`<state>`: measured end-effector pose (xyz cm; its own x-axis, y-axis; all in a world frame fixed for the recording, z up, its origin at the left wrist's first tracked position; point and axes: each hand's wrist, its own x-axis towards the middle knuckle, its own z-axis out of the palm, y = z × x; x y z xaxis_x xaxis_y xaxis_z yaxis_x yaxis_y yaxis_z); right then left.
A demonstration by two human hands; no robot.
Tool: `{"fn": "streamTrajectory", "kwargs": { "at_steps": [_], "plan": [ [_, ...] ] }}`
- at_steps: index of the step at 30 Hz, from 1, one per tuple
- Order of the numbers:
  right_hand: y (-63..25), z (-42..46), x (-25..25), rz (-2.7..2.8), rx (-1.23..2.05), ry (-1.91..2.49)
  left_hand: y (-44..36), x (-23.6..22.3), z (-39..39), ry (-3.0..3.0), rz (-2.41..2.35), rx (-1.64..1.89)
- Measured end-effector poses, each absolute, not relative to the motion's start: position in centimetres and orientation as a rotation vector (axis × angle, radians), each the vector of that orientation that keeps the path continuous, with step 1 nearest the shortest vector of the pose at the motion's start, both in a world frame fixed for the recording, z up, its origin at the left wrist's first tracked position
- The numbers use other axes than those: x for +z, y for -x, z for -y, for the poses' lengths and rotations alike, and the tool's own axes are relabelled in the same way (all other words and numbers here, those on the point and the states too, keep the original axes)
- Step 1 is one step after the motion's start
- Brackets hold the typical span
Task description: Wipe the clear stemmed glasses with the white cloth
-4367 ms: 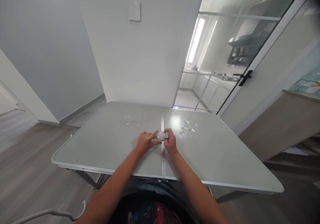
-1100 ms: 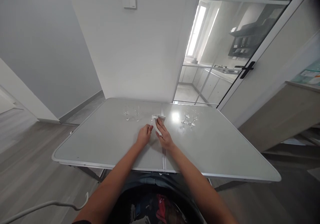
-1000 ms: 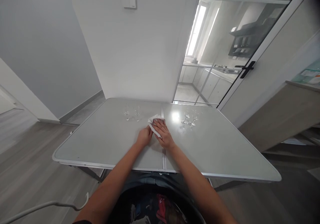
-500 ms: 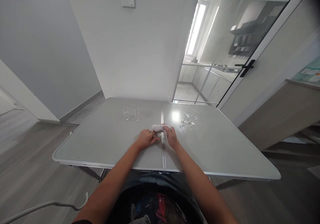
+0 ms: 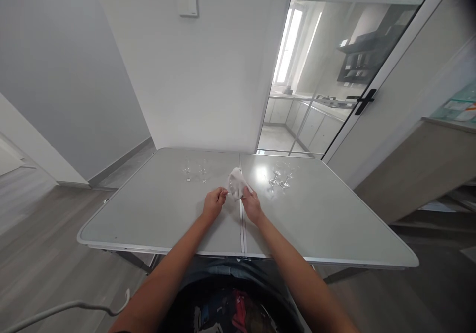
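Note:
Over the middle of the table, my left hand [image 5: 214, 203] is closed, its fingertips pinching the thin end of a clear stemmed glass [image 5: 231, 189]. My right hand [image 5: 252, 205] grips a white cloth [image 5: 237, 178], which is wrapped around the bowl of that glass and hides much of it. Beyond my left hand stand two clear stemmed glasses, one [image 5: 188, 168] to the left of the other [image 5: 203, 170]. Past my right hand is a pair of stemmed glasses close together, a left one [image 5: 274, 179] and a right one [image 5: 285, 181].
The grey folding table [image 5: 316, 224] has a metal edge and a centre seam. A white wall [image 5: 208, 85] rises behind it, with a glazed door [image 5: 308, 75] at the back right. A pale cable [image 5: 70, 304] runs at the lower left.
The white cloth has risen and spread out over the glass bowl, where it lay flatter before. My left fingers have drawn together, and the wrapped glass has turned.

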<state>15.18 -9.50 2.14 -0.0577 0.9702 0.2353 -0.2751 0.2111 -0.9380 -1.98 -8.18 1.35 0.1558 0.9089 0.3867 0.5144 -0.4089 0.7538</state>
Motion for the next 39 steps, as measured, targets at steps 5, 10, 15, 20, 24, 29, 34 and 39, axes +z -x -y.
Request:
{"fn": "streamTrajectory", "kwargs": {
  "at_steps": [5,10,15,20,24,29,34,39],
  "plan": [
    [-15.5,10.1,2.4,1.688,0.717,0.751,2.1,0.9,7.6,-2.031,-1.490,1.117],
    [-16.1,9.9,2.7,1.927,0.324,0.784,1.7,0.4,7.4,-2.390,-1.671,0.802],
    [-16.2,9.7,2.4,1.847,0.326,0.763,1.6,0.0,7.7,-2.693,-1.597,0.618],
    [-16.3,9.7,2.3,1.490,0.754,0.797,2.0,-0.3,7.6,-2.785,-1.413,0.641],
    [-16.3,9.7,2.4,1.167,1.071,0.790,2.0,-0.3,7.7,-2.733,-1.443,0.706],
    [-15.8,8.8,1.9,0.980,1.169,0.763,1.7,0.0,7.9,-2.566,-1.564,0.731],
    [-15.3,8.7,1.3,1.001,1.112,0.848,1.3,0.1,7.7,-2.357,-1.641,0.712],
    [-15.6,9.6,2.0,1.360,0.877,0.835,1.1,0.3,7.7,-2.209,-1.655,0.728]
  ]
}}
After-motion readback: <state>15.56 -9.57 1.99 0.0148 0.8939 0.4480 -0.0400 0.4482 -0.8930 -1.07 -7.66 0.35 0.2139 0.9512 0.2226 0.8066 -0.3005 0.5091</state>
